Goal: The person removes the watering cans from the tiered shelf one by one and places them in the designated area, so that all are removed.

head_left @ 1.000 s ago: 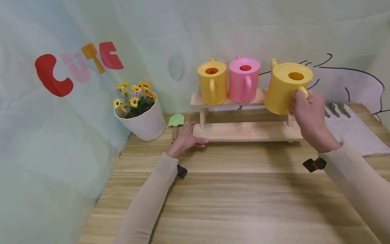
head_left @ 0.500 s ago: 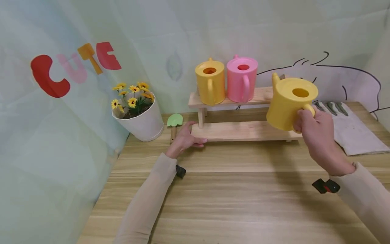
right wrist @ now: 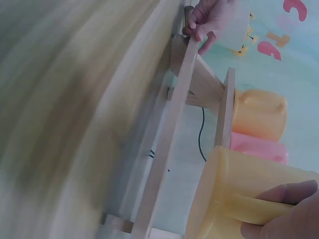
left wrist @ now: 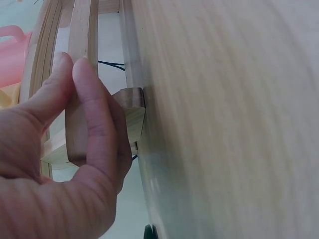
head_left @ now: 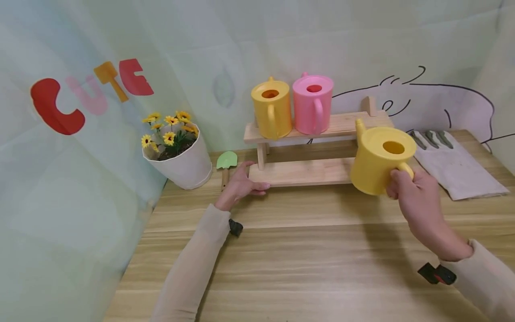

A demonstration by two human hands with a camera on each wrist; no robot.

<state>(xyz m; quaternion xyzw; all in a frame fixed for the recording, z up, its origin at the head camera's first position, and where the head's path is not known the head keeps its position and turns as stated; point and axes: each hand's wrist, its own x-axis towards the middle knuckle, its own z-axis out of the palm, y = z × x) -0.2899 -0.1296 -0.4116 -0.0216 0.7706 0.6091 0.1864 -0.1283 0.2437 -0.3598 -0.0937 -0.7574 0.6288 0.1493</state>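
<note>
A yellow watering can [head_left: 380, 167] is in the air in front of the right part of a two-tier wooden shelf [head_left: 310, 172]. My right hand [head_left: 422, 205] grips it by the handle, its spout pointing up and back. At the shelf's left end my left hand [head_left: 239, 183] pinches the lower board, thumb on one side and fingers on the other, as the left wrist view shows on the board [left wrist: 82, 40]. On the upper tier stand another yellow watering can [head_left: 272, 109] and a pink watering can [head_left: 313, 105], side by side.
A white pot [head_left: 185, 163] of yellow flowers stands at the left, with a small green-bladed trowel [head_left: 226, 163] between it and the shelf. Cloth gloves [head_left: 458, 165] lie to the right. A fabric backdrop [head_left: 193, 53] hangs behind the wooden table [head_left: 281, 255].
My right hand has lowered the yellow watering can from upper-tier height to about the lower board's level, uncovering the upper tier's right end. The left hand keeps its hold; the view shifts slightly.
</note>
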